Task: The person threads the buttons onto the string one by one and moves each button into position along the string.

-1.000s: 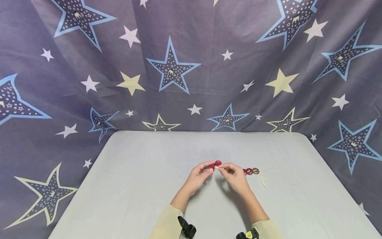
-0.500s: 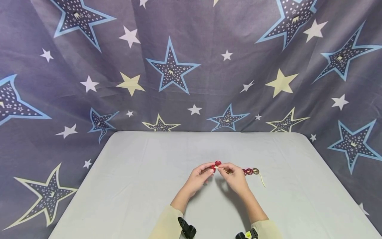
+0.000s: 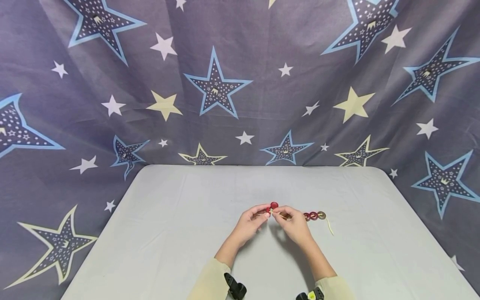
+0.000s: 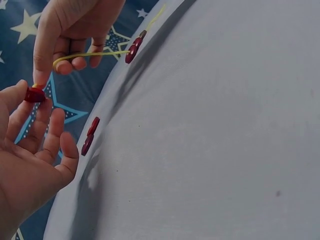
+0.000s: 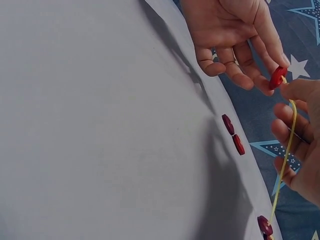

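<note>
A: Hands?
B: Left hand (image 3: 248, 219) pinches a red button (image 4: 35, 95), upper left of the left wrist view. Right hand (image 3: 294, 223) pinches yellow string (image 5: 287, 157) right at it.
A: Other buttons?
B: Strung row (image 3: 313, 215) on the table (image 3: 180, 208), lower right of the head view. Two more buttons (image 4: 87, 145) lie end to end, left of centre in the left wrist view; can't tell if strung.

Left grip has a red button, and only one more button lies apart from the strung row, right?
Not one but two: the left wrist view shows a brighter button and a darker button lying apart from the strung row. The left grip does have a red button.
</note>
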### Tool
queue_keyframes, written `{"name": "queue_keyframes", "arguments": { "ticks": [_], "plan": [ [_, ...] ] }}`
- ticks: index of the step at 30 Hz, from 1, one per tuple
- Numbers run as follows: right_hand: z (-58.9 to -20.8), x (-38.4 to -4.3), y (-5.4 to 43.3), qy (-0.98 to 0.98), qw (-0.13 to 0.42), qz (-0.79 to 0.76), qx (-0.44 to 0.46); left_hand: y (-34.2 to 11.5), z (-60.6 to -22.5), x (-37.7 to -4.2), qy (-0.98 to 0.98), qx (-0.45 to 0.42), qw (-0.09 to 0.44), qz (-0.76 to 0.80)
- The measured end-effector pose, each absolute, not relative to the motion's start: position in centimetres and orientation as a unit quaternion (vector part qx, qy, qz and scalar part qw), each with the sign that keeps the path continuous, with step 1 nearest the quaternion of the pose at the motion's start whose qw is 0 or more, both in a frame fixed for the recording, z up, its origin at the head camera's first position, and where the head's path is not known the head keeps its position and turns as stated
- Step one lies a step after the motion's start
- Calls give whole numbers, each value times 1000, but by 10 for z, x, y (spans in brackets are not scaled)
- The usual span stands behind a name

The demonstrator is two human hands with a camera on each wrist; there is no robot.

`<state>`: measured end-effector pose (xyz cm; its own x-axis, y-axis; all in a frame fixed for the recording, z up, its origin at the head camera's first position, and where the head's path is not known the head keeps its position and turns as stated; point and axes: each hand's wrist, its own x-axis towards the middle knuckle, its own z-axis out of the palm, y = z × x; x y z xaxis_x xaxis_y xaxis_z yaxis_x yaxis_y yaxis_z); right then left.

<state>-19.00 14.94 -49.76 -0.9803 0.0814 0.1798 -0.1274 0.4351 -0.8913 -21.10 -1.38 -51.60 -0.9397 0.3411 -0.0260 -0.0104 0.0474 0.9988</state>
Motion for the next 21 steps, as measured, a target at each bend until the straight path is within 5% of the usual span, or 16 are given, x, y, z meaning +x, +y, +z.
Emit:
{"name": "queue_keyframes", "arguments": {
  "ticks": [21],
  "plan": [
    [-481,-179,148,-833,69,549,28,-16,-482,-194,723,130,77,674]
  ]
}}
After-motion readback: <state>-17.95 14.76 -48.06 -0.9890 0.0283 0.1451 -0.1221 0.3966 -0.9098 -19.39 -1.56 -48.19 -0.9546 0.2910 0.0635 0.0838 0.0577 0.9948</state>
